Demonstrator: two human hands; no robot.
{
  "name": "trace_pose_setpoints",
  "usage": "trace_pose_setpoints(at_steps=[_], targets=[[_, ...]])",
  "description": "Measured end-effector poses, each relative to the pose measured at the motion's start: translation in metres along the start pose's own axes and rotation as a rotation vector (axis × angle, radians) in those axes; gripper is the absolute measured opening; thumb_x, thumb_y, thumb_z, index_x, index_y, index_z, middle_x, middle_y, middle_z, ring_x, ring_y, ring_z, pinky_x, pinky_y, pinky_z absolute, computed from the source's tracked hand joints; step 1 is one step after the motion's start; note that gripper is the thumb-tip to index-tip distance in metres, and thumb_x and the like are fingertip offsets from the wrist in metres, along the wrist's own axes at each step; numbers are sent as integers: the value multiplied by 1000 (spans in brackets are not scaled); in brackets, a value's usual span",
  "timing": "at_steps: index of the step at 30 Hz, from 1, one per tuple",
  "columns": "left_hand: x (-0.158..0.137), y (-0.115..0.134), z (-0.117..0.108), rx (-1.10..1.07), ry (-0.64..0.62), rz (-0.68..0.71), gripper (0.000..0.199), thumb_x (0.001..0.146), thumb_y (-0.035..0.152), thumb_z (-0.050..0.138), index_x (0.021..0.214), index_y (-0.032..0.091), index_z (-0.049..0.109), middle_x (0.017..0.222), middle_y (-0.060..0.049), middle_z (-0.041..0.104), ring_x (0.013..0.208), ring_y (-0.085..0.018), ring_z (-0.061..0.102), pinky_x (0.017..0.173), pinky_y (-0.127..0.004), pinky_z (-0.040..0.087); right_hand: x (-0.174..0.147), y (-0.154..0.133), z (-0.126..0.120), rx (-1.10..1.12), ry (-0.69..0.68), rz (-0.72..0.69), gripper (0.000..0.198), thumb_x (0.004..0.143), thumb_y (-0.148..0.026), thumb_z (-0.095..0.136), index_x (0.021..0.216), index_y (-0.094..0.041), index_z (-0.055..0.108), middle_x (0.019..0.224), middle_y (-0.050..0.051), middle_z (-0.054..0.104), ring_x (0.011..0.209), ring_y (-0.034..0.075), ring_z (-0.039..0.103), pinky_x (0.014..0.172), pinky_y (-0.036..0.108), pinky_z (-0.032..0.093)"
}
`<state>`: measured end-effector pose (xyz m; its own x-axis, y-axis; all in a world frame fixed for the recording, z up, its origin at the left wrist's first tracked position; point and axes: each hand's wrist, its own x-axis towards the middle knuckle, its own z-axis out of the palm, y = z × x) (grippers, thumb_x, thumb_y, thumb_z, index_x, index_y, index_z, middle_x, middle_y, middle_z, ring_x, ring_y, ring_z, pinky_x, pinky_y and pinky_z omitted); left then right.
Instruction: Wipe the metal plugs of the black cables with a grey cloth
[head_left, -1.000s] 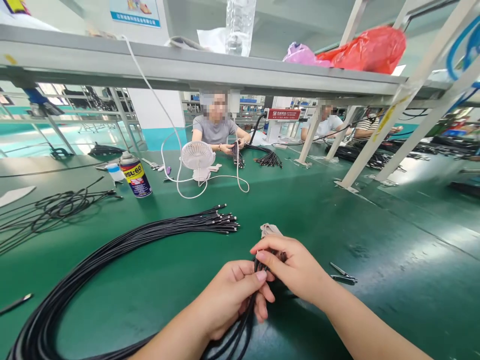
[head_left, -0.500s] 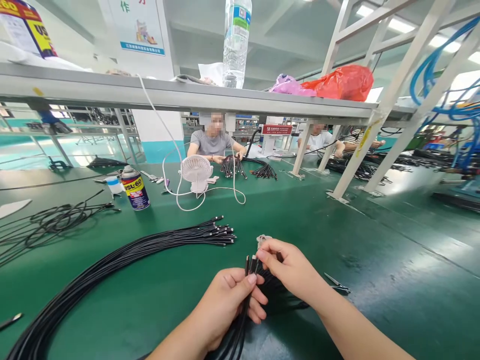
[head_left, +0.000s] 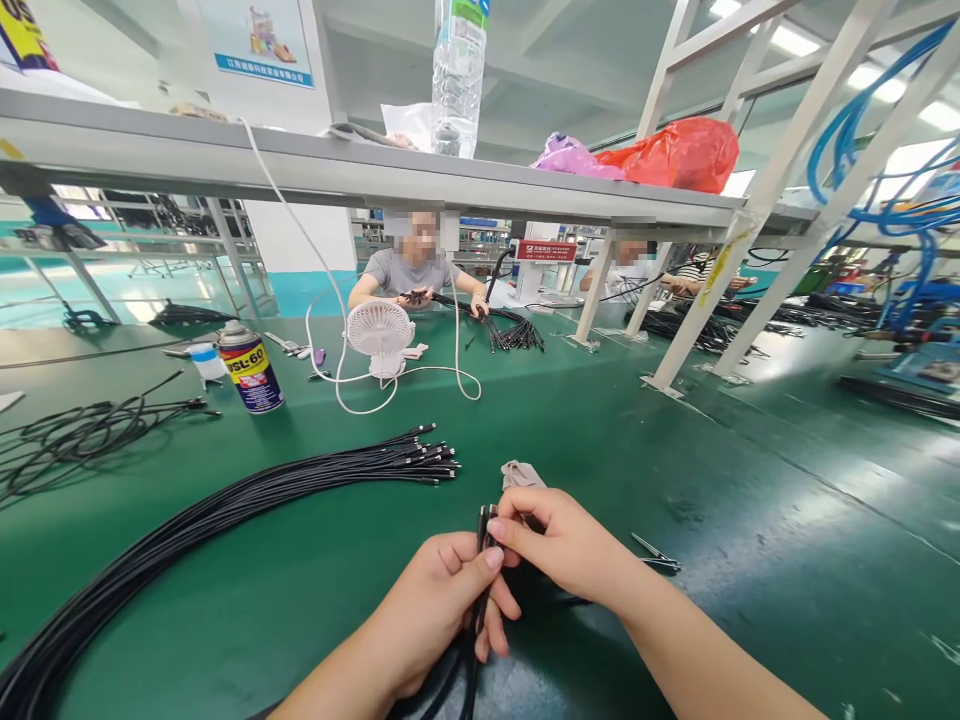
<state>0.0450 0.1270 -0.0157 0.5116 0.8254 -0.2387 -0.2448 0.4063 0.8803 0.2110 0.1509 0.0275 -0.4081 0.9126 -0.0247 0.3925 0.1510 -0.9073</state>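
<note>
Several black cables [head_left: 481,612] stand upright in my left hand [head_left: 439,595], pinched between thumb and fingers just below their metal-tipped connectors. My right hand [head_left: 562,540] is closed at the same connectors, its thumb and forefinger on one cable end. Its other fingers are curled and partly out of sight. Just beyond the right hand lies a crumpled greyish cloth [head_left: 523,474]. More dark cable lies under the right hand, mostly hidden. To the left a thick bundle of black cables [head_left: 300,482] curves across the green table [head_left: 360,620], connector ends together.
Slim metal tweezers [head_left: 655,553] lie right of my right hand. Further back are a spray can [head_left: 251,370], a white fan [head_left: 380,330] and loose cables [head_left: 112,435]. A shelf [head_left: 375,172] crosses above on slanted legs [head_left: 697,290]. A co-worker [head_left: 409,270] sits opposite, handling cables.
My right hand has come down and closer to the left, its fingertips now on the connectors. The view has shifted slightly. The co-worker's hands have moved apart, lifting some cables.
</note>
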Motion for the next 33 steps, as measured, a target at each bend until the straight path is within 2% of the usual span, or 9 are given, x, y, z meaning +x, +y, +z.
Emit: trace_pose_setpoints(at_steps=[4,7,9,12,16,22,25,29,33], targets=[[-6,5,5,-23,12,-14,51,67,57,81,80,11,62,67,-8,71,43,-11,60,42,-20,42,-2,-2,5,85,49,-1,9,83,-29,60,83,-20,61,62,-3,59,62,14,57,63,29,44],[-11,11,10,-74,28,-18,46,65,47,85,83,10,65,79,-10,74,59,-15,68,56,-25,52,-5,-4,8,139,79,20,8,78,-27,63,81,-20,63,72,0,65,61,14,59,62,30,47],[-12,13,10,-95,-1,-54,48,60,45,89,85,9,68,83,-11,74,69,-18,71,62,-27,55,-6,-5,8,131,83,39,8,76,-27,64,79,-20,64,80,2,67,63,14,59,62,30,48],[-8,11,7,-87,-23,-58,44,66,46,86,84,10,69,84,-12,75,65,-17,70,56,-25,51,-5,-6,6,102,69,51,10,75,-30,67,78,-21,66,78,2,67,68,16,60,64,31,48],[-3,5,1,-42,-73,-9,39,80,46,75,84,7,71,70,-11,73,49,-12,62,48,-21,43,-4,-6,2,124,29,57,24,79,-42,68,84,-19,68,66,0,61,63,15,56,61,29,45],[-5,11,1,-213,-159,6,35,75,40,81,92,11,70,82,-11,76,58,-14,69,48,-20,46,-7,-11,-2,156,47,6,38,85,-54,64,76,-17,64,60,-2,54,55,11,51,53,26,41],[-7,15,1,-258,-209,-18,34,75,38,82,92,10,71,78,-9,76,60,-15,70,50,-20,48,-10,-15,-3,189,45,-14,34,86,-49,65,73,-17,63,57,-2,54,53,11,52,51,25,41],[-8,16,0,-316,-271,-30,31,77,35,81,93,10,71,75,-7,75,60,-14,70,52,-20,51,-15,-21,-1,246,25,-12,18,89,-35,62,83,-19,66,59,-3,57,49,11,56,48,24,43],[-8,15,-2,-393,-353,-28,22,82,31,76,91,11,71,75,-6,75,62,-14,72,54,-20,53,-18,-24,-1,190,55,-15,15,91,-30,60,83,-19,67,60,-2,60,50,11,57,49,24,44]])
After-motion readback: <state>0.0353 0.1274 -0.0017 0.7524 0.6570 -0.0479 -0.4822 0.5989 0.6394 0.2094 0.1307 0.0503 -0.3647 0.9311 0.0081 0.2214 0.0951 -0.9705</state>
